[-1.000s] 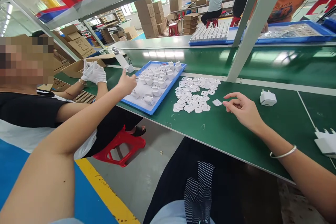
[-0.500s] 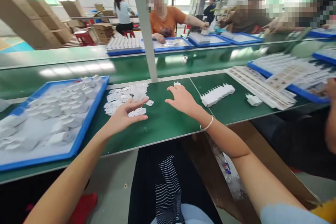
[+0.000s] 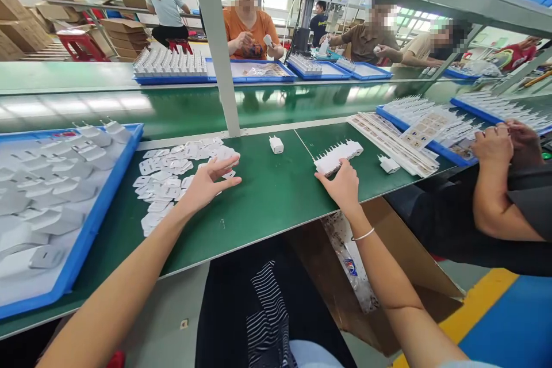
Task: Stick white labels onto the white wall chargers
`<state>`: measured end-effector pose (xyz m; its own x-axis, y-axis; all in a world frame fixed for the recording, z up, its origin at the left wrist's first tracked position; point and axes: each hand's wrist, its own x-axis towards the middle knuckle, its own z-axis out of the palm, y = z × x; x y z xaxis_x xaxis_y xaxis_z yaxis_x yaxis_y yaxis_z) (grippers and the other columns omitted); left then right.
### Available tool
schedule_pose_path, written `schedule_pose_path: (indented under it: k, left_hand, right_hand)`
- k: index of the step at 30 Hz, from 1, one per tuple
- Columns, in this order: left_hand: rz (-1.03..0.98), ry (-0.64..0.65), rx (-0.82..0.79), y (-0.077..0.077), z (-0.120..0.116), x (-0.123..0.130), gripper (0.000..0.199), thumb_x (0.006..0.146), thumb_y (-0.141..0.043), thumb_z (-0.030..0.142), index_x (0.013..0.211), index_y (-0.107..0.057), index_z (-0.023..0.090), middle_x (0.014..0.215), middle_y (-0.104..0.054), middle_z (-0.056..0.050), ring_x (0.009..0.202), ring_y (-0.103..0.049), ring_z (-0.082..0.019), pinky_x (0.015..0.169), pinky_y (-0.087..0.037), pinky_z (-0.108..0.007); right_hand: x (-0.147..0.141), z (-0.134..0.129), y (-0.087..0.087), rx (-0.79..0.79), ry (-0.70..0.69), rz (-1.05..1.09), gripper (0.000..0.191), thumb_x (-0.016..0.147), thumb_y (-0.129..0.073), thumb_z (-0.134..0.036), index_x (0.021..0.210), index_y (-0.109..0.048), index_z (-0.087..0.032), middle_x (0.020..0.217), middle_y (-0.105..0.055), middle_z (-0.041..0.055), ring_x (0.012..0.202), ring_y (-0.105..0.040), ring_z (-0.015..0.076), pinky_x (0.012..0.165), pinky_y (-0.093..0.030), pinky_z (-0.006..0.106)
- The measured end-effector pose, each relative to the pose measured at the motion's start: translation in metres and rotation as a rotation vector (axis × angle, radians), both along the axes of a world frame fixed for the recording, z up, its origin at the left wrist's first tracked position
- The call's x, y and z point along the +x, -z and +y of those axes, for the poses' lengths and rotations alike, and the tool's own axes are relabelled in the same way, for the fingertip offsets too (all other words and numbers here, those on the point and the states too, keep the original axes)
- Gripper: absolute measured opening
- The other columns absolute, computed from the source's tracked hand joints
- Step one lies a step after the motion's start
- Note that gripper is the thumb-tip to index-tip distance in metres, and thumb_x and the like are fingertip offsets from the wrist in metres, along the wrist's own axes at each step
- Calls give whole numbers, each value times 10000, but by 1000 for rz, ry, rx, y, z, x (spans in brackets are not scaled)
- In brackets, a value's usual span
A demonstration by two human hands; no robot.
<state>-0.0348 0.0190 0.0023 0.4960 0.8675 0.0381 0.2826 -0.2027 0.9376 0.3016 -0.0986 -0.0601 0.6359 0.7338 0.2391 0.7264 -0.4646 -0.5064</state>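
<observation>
My left hand (image 3: 211,181) hovers at the right edge of a pile of flat white plastic pieces (image 3: 166,184), its thumb and fingers apart. Nothing shows between them. My right hand (image 3: 342,184) is at the front side of a row of white plug chargers (image 3: 338,156), thumb at the row's left end and index finger farther right. Its fingers are spread, apparently touching the row without a closed grip. Between my hands, a single white charger (image 3: 276,145) stands on the green table (image 3: 267,195). Another loose charger (image 3: 388,164) lies right of the row.
A blue-rimmed tray (image 3: 103,213) of white chargers stands at left. White strips (image 3: 392,144) and another blue tray (image 3: 452,152) lie at right, near a co-worker's hands (image 3: 495,141). A metal post (image 3: 224,69) rises at the table's back edge. Other people sit across the line.
My right hand has moved right, from beside the single charger to the charger row, leaving that charger in full view. My left hand stays by the pile. The camera view has turned right.
</observation>
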Motion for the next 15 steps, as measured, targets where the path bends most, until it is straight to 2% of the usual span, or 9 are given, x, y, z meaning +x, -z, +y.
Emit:
schedule_pose_path:
  k: [2,5,8,10,12,15]
  left_hand:
    - [41,-14,102,2,-4,-1,788,712,-826,562,1409,-592,277,1449,-589,-85,1358,-555,-326,1234,-370,-517]
    - [187,-25,357,3,-14,3,754,787,-762,513,1465,-524,286,1514,-520,-75,1456,-434,-328,1226,-373,-521]
    - [337,70,632,7,-28,12,770,838,-713,404,1531,-422,235,1597,-403,-106,1469,-407,-318,1219,-382,-503]
    - [432,146,784,11,-37,20,789,840,-706,334,1542,-389,162,1597,-391,-153,1463,-417,-323,1225,-374,-486]
    - [508,173,885,15,-43,26,767,836,-707,307,1514,-412,103,1578,-408,-190,1461,-420,-336,1238,-353,-488]
    - [530,139,961,19,-43,29,648,868,-661,316,1446,-483,83,1559,-430,-213,1455,-432,-347,1256,-313,-519]
  right_hand:
    - [-8,-1,-2,-6,20,0,702,779,-693,-523,1276,-452,-90,1249,-587,251,1161,-521,417,979,-428,528]
    - [-24,-4,-15,-14,-22,1,616,786,-684,-486,1229,-469,-116,1219,-608,224,1162,-528,401,946,-457,491]
    - [-50,-2,-35,-23,-150,-5,544,771,-700,-487,1154,-502,-156,1155,-635,177,1125,-551,372,898,-478,449]
    - [-74,6,-49,-30,-263,-11,486,751,-719,-470,1083,-518,-177,1090,-647,148,1070,-571,351,867,-479,423]
    - [-101,16,-62,-31,-376,-23,428,733,-730,-422,1022,-516,-189,1044,-646,133,1042,-575,343,841,-474,402]
    - [-140,32,-77,-25,-508,33,347,718,-709,-327,945,-482,-194,999,-620,139,1009,-568,355,829,-459,413]
